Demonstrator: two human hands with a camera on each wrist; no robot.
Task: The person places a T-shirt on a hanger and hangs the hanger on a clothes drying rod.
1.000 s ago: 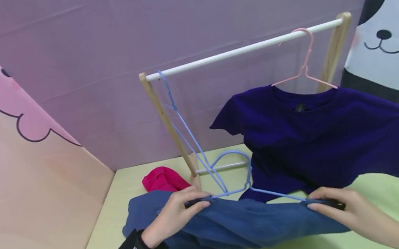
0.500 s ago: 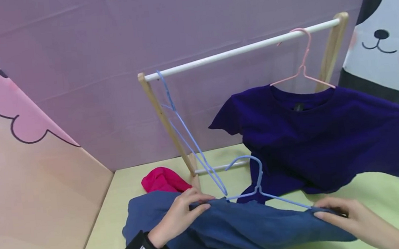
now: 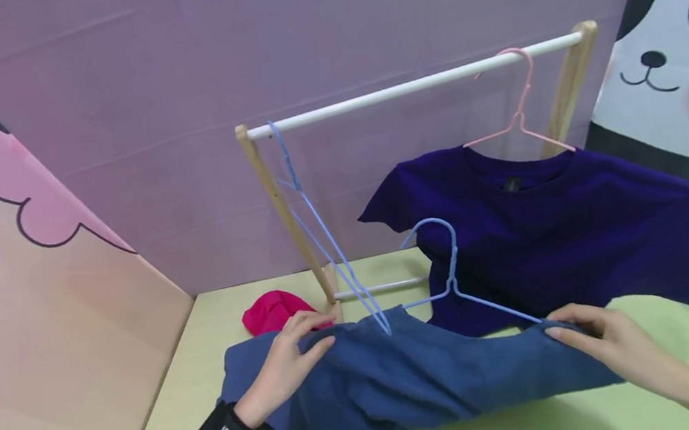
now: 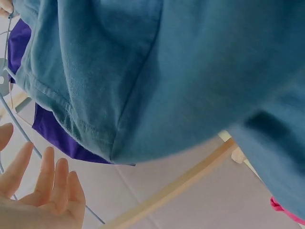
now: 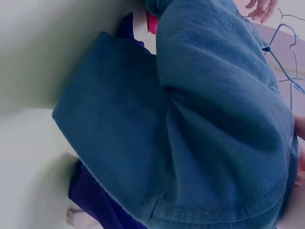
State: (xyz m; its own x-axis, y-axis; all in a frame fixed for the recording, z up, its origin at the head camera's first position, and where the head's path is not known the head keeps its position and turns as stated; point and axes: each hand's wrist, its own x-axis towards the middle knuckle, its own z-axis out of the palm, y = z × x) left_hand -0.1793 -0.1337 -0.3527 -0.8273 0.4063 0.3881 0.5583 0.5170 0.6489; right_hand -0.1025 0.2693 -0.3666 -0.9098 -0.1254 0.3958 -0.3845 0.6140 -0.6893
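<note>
A blue shirt (image 3: 478, 375) lies draped across the middle of the head view, its right part raised. One arm of a light blue hanger (image 3: 453, 260) goes in at its neckline on the right; the hook points up. My right hand (image 3: 606, 342) pinches the shirt's shoulder over the hanger's right end. My left hand (image 3: 286, 359) is over the shirt's left part, fingers extended. In the left wrist view, the left hand (image 4: 43, 200) shows spread fingers with no cloth between them. The hanger's left arm reaches the neckline's left edge.
Behind stands a rack with a white rail (image 3: 401, 90). A dark purple T-shirt (image 3: 571, 235) hangs there on a pink hanger (image 3: 519, 111). Another light blue hanger (image 3: 292, 171) hangs at the rail's left end, its lower corner close over the blue shirt. Bright pink cloth (image 3: 273, 312) lies behind the shirt.
My left hand has let go of the shirt's neckline and moved left. The right hand has raised the hanger and shirt slightly; the hanger's hook now stands higher and more upright.
</note>
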